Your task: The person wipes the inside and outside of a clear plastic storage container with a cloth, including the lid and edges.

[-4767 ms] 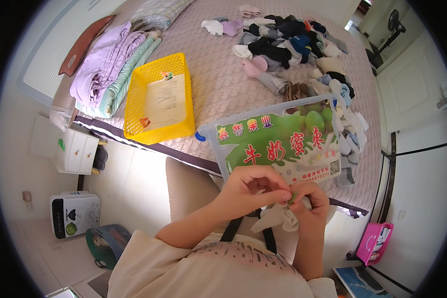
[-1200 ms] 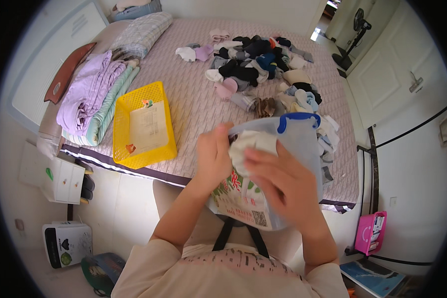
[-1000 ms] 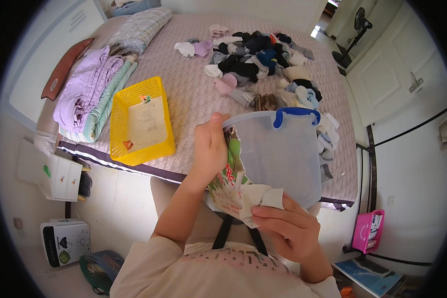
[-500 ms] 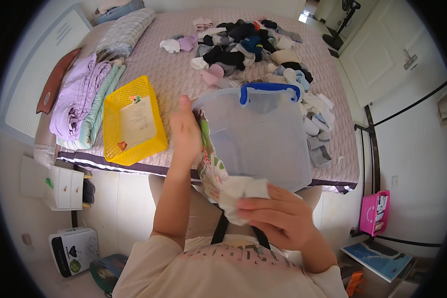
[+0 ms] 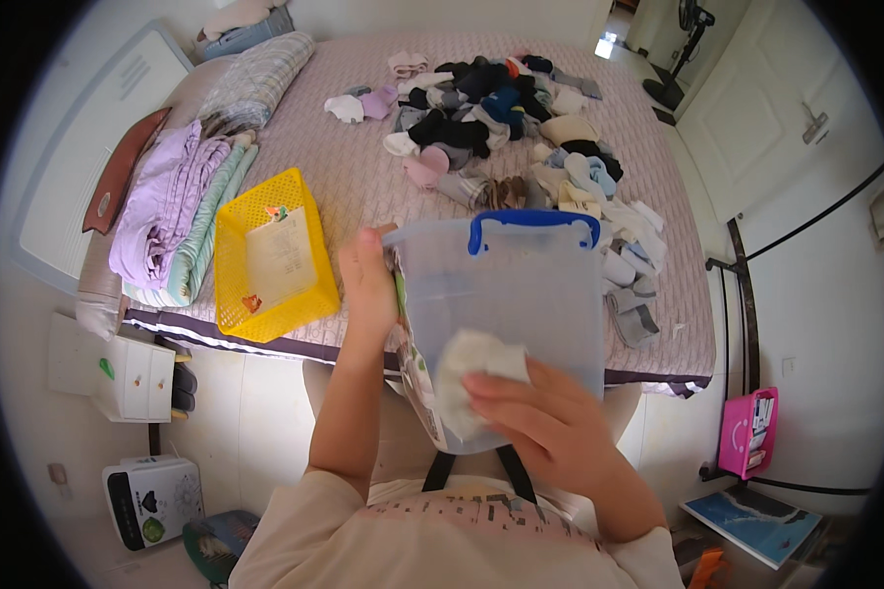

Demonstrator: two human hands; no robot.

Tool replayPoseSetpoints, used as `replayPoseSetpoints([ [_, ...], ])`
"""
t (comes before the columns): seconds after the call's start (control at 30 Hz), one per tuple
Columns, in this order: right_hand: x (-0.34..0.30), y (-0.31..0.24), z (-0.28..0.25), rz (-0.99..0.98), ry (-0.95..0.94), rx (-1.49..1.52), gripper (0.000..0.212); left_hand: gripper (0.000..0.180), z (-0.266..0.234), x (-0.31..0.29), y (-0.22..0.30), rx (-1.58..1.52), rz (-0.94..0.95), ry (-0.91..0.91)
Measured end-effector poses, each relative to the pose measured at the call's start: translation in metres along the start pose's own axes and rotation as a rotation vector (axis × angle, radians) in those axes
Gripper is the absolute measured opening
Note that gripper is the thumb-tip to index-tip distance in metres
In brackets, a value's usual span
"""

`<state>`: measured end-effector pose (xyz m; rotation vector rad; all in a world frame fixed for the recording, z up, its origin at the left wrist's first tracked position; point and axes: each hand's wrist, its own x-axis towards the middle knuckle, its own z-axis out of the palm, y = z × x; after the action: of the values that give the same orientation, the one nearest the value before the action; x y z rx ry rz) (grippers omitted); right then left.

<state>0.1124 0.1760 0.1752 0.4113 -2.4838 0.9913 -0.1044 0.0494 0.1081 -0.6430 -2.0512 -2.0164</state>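
A clear plastic storage box (image 5: 506, 294) with a blue handle clip (image 5: 535, 217) is tilted in front of me at the bed's near edge. My left hand (image 5: 367, 285) grips its left edge, thumb up; the other fingers are partly hidden. Down that left side runs a torn, colourful paper label (image 5: 415, 378). A white cloth (image 5: 469, 363) is bunched in my right hand (image 5: 540, 407), against the lower part of the box's clear wall. The fingers are bent over the cloth, slightly blurred.
A heap of socks and small clothes (image 5: 452, 133) covers the bed's far middle, trailing down the right side. On the left are a yellow basket (image 5: 295, 314) holding paper, and folded lilac bedding (image 5: 162, 201). A white drawer unit (image 5: 145, 383) and a pink bin (image 5: 742, 437) stand beyond the bed.
My right hand has moved the cloth up from the label's lower edge onto the clear wall. The box has shifted lower and turned slightly. My left hand keeps its hold.
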Motion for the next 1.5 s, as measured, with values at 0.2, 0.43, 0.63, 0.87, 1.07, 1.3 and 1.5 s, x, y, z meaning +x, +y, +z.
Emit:
replayPoseSetpoints([
  [0.2, 0.016, -0.020, -0.061, 0.054, 0.306, -0.260, 0.031, 0.061, 0.032, -0.002, 0.011, -0.183, 0.002, 0.006],
  [0.43, 0.057, 0.014, -0.025, -0.093, 0.015, -0.458, 0.035, 0.052, 0.066, -0.021, -0.011, -0.190, 0.073, -0.412],
  [0.63, 0.043, 0.013, -0.023, 0.054, 0.011, -0.523, 0.031, 0.065, 0.046, -0.012, -0.036, -0.061, 0.251, -0.351],
  [0.87, 0.020, 0.036, -0.042, 0.194, 0.254, -0.594, 0.032, 0.076, 0.036, -0.013, -0.039, -0.142, 0.150, -0.379],
  [1.07, 0.048, 0.024, -0.020, 0.142, 0.156, -0.669, 0.038, 0.081, 0.038, -0.008, -0.027, -0.080, 0.096, -0.393],
  [1.3, 0.035, 0.032, -0.044, 0.239, 0.148, -0.678, 0.050, 0.082, 0.028, -0.004, -0.033, -0.087, 0.139, -0.444],
  [1.5, 0.039, 0.020, -0.029, 0.178, 0.083, -0.632, 0.052, 0.081, 0.038, -0.005, -0.025, -0.111, 0.205, -0.440],
])
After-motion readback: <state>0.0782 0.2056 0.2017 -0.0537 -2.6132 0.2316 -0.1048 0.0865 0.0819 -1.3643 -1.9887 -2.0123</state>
